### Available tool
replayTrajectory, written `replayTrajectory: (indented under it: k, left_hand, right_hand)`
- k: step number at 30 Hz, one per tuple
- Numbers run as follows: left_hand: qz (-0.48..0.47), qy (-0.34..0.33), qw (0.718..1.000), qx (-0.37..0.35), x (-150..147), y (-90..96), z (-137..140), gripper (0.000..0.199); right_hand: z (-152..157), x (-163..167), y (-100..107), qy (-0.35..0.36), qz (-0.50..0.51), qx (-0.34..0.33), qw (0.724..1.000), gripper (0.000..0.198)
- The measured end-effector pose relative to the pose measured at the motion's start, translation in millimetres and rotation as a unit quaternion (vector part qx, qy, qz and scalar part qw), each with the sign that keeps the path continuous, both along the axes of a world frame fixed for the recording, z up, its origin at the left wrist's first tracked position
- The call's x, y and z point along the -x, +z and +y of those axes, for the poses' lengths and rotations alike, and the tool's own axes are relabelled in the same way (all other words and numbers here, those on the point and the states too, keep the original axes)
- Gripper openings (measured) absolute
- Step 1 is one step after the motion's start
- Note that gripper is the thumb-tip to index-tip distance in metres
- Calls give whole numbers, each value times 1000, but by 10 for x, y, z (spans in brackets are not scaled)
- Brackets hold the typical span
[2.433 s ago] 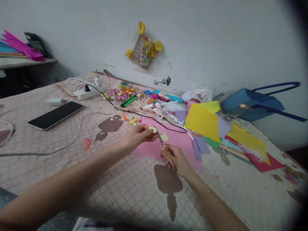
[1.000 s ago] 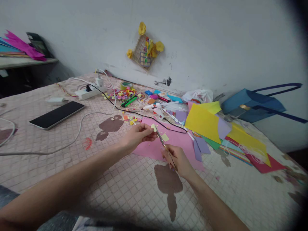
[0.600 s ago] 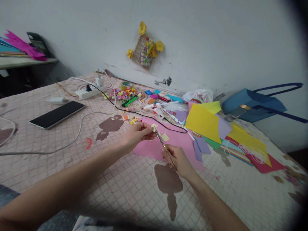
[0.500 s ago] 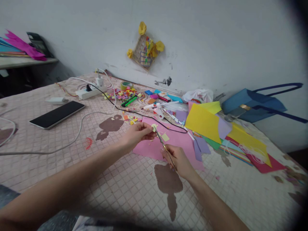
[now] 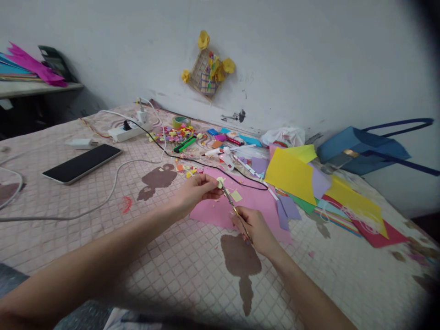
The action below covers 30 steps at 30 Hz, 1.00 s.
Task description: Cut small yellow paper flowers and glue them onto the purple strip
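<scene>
Between the thumb and fingers of my left hand (image 5: 202,188) is a small pale yellow piece of paper (image 5: 220,183). My right hand (image 5: 252,224) grips a pair of scissors (image 5: 231,200), their blades pointing up and left so that the tips meet the yellow piece. Beneath both hands lies a pink sheet of paper (image 5: 254,211). On it rest a pale yellow paper square (image 5: 236,195) and several tiny scraps. Whether the blades are parted is too small to tell.
Behind my hands are a glue gun (image 5: 222,155), a green cutter (image 5: 185,144), a heap of paper flowers (image 5: 175,134) and a tape roll (image 5: 180,122). A phone (image 5: 82,163) and power strip (image 5: 127,132) sit left. Coloured sheets (image 5: 292,174) and a blue bag (image 5: 364,149) are right.
</scene>
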State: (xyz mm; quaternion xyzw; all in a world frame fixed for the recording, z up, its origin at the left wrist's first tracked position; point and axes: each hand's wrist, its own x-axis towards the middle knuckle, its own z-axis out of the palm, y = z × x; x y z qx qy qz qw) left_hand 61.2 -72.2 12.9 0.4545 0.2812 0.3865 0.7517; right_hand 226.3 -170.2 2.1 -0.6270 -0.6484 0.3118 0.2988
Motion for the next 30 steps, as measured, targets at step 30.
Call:
replayTrajectory:
  k: [30]
  left_hand:
    - [-28, -9, 999, 20, -20, -10, -62, 15]
  right_hand:
    - [-10, 16, -14, -16, 58, 28, 998, 38]
